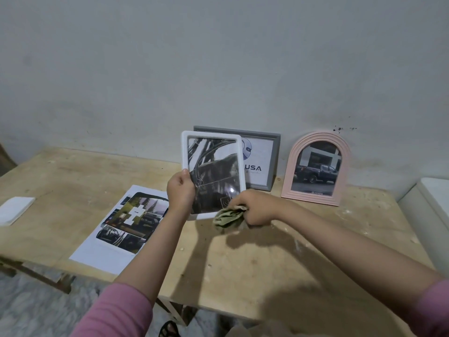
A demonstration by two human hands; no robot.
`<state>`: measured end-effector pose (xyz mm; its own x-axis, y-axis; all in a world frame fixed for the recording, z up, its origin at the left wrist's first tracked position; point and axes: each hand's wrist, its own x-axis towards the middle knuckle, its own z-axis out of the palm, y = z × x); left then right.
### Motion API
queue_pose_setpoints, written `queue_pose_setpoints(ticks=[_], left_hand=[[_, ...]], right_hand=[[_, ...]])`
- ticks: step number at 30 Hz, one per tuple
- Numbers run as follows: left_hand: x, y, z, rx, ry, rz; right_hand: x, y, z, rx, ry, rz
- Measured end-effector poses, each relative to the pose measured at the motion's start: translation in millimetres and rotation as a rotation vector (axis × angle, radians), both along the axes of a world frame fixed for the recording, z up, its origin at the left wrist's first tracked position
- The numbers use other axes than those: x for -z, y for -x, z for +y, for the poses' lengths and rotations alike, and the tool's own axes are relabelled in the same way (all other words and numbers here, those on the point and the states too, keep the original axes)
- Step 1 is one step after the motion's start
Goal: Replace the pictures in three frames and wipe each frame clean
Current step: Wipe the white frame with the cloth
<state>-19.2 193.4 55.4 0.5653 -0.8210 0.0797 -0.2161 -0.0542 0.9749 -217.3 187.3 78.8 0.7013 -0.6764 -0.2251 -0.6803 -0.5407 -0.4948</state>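
The white frame is lifted off the tabletop, roughly upright and tilted a little, its glazed face toward the person, in front of the grey frame that leans on the wall at the far edge. The left hand grips the frame's left border, thumb on the front and fingers curled behind. The right hand is clamped around a bunched olive cloth that it presses to the lower right corner of the frame. A bright glint on the glazing suggests a smooth, slippery pane that takes smudges, so the border looks the better place to hold. The frame seems light and stiff, while its front could crack or flex under hard rubbing; a grip on the opposite edge would brace it against the wiping. The soft cloth should mould to the rounded corners. A pink arched frame with a truck picture leans on the wall to the right of the grey one. A printed sheet with cut-out gaps lies toward the near left edge of the wooden tabletop, and a white pad lies at the left edge.
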Motion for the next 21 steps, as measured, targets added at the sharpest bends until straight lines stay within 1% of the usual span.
queue_pose_setpoints(ticks=[2,3,5,7,8,9,11,14,15,17,19,21], left_hand=[[2.5,-6.9,-2.0,-0.034,-0.017,0.02],[2.9,-8.8,-1.8,-0.032,-0.025,0.019],[5.0,-10.2,0.1,0.014,-0.043,0.023],[8.8,-7.9,3.7,0.071,-0.08,0.036],[10.0,-5.1,5.8,0.097,-0.101,0.053],[10.3,-1.3,7.9,0.122,-0.12,0.084],[8.0,9.7,11.4,0.163,-0.148,0.148],[0.7,26.8,15.9,0.183,-0.152,0.231],[1.1,29.8,15.8,0.179,-0.15,0.253],[3.6,30.8,15.2,0.161,-0.15,0.285],[6.3,28.0,14.3,0.145,-0.147,0.331],[8.5,24.9,13.7,0.147,-0.152,0.341]], right_hand=[[-9.4,6.5,-8.0,0.086,-0.067,0.005],[-15.5,10.5,-11.7,0.15,-0.067,-0.046],[-29.6,16.7,-20.0,0.304,-0.024,-0.259],[-41.3,18.4,-29.9,0.459,0.111,-0.485],[-43.9,17.2,-35.6,0.516,0.195,-0.546],[-44.0,14.5,-40.5,0.537,0.284,-0.554],[-38.2,7.9,-49.3,0.491,0.43,-0.448],[-14.1,1.1,-53.5,0.346,0.48,-0.146],[-7.0,-0.8,-51.3,0.327,0.506,-0.091],[1.3,-5.7,-42.3,0.299,0.555,-0.052],[9.4,-11.1,-35.7,0.216,0.571,-0.023],[16.2,-13.5,-33.4,0.178,0.572,-0.07]])
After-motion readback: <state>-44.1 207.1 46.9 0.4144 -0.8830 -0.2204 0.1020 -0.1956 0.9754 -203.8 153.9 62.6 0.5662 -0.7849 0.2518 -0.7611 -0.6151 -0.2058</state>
